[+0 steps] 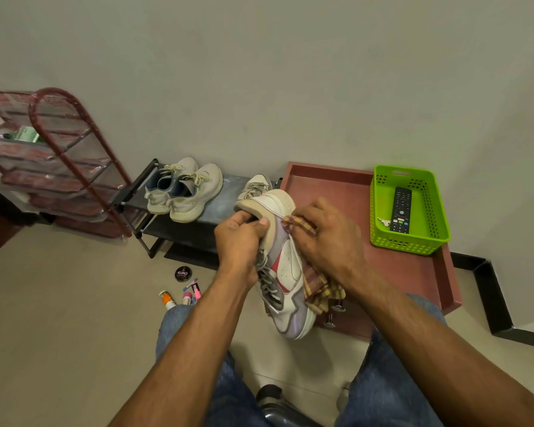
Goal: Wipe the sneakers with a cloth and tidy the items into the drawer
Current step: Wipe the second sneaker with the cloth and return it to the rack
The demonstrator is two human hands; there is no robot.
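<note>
Between the hands, left hand [239, 238] grips the sneaker [285, 266] collar while right hand [329, 241] presses the cloth [319, 288] against its side.

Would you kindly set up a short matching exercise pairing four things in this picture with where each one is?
Things:
1. black remote control
2. pair of cream lace-up sneakers
3. round black polish tin
4. checked yellow-and-maroon cloth

Places:
A. on the floor
B. in the green plastic basket
C. under the right hand
D. on the low dark shoe rack

Pairs: 1-B, 2-D, 3-A, 4-C
</note>
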